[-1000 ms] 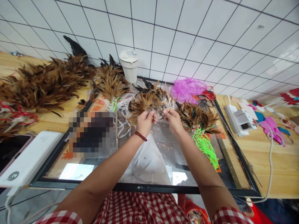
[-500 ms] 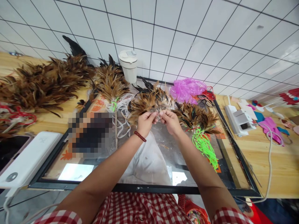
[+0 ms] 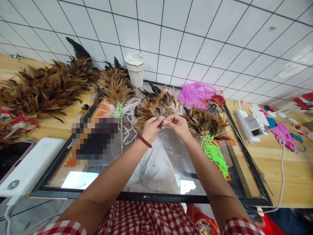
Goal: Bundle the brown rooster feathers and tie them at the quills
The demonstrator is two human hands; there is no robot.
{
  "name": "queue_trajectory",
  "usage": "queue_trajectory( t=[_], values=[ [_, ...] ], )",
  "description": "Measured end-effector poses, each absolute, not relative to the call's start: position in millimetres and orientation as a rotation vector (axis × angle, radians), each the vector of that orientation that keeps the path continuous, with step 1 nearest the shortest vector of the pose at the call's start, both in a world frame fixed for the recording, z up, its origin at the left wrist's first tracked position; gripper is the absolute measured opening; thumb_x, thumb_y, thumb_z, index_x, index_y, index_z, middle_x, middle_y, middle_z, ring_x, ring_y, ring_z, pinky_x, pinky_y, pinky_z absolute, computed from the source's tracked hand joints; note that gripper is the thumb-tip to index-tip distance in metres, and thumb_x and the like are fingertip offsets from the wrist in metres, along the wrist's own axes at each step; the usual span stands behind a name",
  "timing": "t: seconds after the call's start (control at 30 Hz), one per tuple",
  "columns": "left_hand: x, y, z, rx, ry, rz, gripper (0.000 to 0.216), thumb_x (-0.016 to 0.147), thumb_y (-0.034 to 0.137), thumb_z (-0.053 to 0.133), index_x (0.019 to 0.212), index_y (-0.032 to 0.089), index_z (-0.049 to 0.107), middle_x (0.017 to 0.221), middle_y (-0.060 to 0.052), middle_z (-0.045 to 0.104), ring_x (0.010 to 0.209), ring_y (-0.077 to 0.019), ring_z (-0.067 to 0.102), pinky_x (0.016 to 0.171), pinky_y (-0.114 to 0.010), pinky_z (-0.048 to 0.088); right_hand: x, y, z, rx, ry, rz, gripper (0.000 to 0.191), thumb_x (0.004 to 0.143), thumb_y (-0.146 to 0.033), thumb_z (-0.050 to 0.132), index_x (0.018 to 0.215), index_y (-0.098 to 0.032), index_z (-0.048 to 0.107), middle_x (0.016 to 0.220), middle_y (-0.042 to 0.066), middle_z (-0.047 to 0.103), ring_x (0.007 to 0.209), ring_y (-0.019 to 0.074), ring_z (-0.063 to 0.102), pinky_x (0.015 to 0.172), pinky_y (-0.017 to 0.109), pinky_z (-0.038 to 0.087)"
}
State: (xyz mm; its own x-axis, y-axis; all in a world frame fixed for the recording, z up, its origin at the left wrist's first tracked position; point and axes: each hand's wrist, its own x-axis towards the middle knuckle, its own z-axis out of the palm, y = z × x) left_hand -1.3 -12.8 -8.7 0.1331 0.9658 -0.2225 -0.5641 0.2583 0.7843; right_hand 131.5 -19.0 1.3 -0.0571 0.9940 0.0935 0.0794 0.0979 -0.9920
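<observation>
My left hand (image 3: 151, 128), with a dark red bead bracelet (image 3: 145, 141) at the wrist, is closed in a pinch. My right hand (image 3: 179, 126) pinches too, its fingertips meeting those of the left. Whatever lies between the fingertips is too small and covered to make out. Right behind both hands spreads a loose heap of brown and black feathers (image 3: 158, 103) with pale fluffy bases. To the right lies a feather bundle (image 3: 206, 121) beside bright green cord (image 3: 215, 155). On the left is another bundle (image 3: 116, 83) on a thin stick (image 3: 121, 135), with white cord (image 3: 129, 130) beside it.
A black-framed glass panel (image 3: 161, 197) covers the wooden table. Around it are a white lidded cup (image 3: 135, 70), a purple plastic bag (image 3: 197, 94), a white power bank (image 3: 34, 166), a power strip (image 3: 249, 124) with a cable, and a long feather pile (image 3: 46, 86). A tiled wall rises behind.
My hands have come closer together, so the fingertips now meet. My left hand has shifted slightly to the left and its wrist has turned a little. Both remain pinched.
</observation>
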Motion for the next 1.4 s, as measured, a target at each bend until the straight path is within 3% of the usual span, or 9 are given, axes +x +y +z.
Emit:
queue_trajectory(
  t=[0.3, 0.57, 0.73, 0.93, 1.13, 1.3, 1.4],
  values=[
    [-2.4, -14.1, -5.2, 0.615, 0.777, 1.106, 0.034, 0.055, 0.034, 0.083, 0.071, 0.010, 0.067, 0.069, -0.002, 0.065, 0.060, -0.0080, 0.058, 0.057, -0.021, 0.048, 133.9, -20.2, -1.9, -1.250, -1.488, 0.793, 0.024, 0.066, -0.036, 0.076, 0.077, -0.019, 0.062, 0.067, -0.004, 0.052, 0.060, 0.0089, 0.044, 0.057, 0.023, 0.036],
    [-6.7, -18.0, -2.0, 0.742, 0.721, 0.798, 0.032, 0.062, 0.037, 0.080, 0.060, 0.011, 0.060, 0.053, -0.002, 0.059, 0.044, -0.0077, 0.054, 0.042, -0.018, 0.040, 151.3, -21.9, 6.4, -0.966, -1.349, 1.692, 0.034, 0.072, -0.049, 0.071, 0.071, -0.017, 0.060, 0.063, 0.001, 0.062, 0.057, 0.0116, 0.055, 0.059, 0.026, 0.042],
    [-11.9, -19.2, 1.5, 0.691, 0.612, 0.569, 0.030, 0.056, 0.033, 0.084, 0.064, 0.011, 0.065, 0.053, -0.002, 0.060, 0.045, -0.0082, 0.056, 0.041, -0.017, 0.041, 154.0, -22.9, 6.2, -0.918, -1.169, 1.815, 0.036, 0.062, -0.046, 0.079, 0.064, -0.015, 0.061, 0.057, 0.001, 0.062, 0.051, 0.0116, 0.055, 0.055, 0.027, 0.045],
    [-7.0, -20.5, 0.0, 0.797, 0.667, 0.669, 0.033, 0.065, 0.037, 0.078, 0.082, 0.010, 0.070, 0.086, -0.013, 0.072, 0.065, -0.0146, 0.067, 0.054, -0.023, 0.052, 142.7, -18.2, 4.1, -1.065, -0.979, 1.580, 0.035, 0.057, -0.038, 0.083, 0.055, -0.015, 0.056, 0.042, -0.006, 0.049, 0.037, 0.0054, 0.039, 0.038, 0.020, 0.027],
    [0.5, -22.4, -2.7, 0.908, 0.804, 0.885, 0.028, 0.068, 0.037, 0.075, 0.067, 0.010, 0.065, 0.058, -0.005, 0.064, 0.046, -0.0097, 0.057, 0.043, -0.020, 0.044, 139.6, -17.9, 0.4, -1.067, -1.113, 1.522, 0.035, 0.068, -0.045, 0.074, 0.058, -0.018, 0.056, 0.048, -0.003, 0.052, 0.043, 0.0090, 0.044, 0.044, 0.024, 0.033],
    [-1.4, -17.5, -2.8, 0.874, 0.867, 1.202, 0.027, 0.071, 0.039, 0.071, 0.070, 0.013, 0.065, 0.054, 0.001, 0.057, 0.042, -0.0056, 0.049, 0.039, -0.017, 0.036, 137.1, -17.4, -7.7, -1.283, -1.543, 0.918, 0.023, 0.078, -0.041, 0.064, 0.087, -0.021, 0.068, 0.076, 0.002, 0.061, 0.067, 0.0138, 0.052, 0.064, 0.028, 0.040],
    [-2.7, -13.2, -1.8, 0.819, 0.884, 1.323, 0.026, 0.071, 0.039, 0.071, 0.071, 0.013, 0.065, 0.058, 0.001, 0.058, 0.044, -0.0048, 0.047, 0.040, -0.017, 0.035, 138.6, -20.2, -9.7, -1.509, -1.933, 0.561, 0.013, 0.077, -0.029, 0.063, 0.086, -0.022, 0.070, 0.086, 0.005, 0.061, 0.078, 0.0175, 0.053, 0.070, 0.030, 0.039]
  ],
)
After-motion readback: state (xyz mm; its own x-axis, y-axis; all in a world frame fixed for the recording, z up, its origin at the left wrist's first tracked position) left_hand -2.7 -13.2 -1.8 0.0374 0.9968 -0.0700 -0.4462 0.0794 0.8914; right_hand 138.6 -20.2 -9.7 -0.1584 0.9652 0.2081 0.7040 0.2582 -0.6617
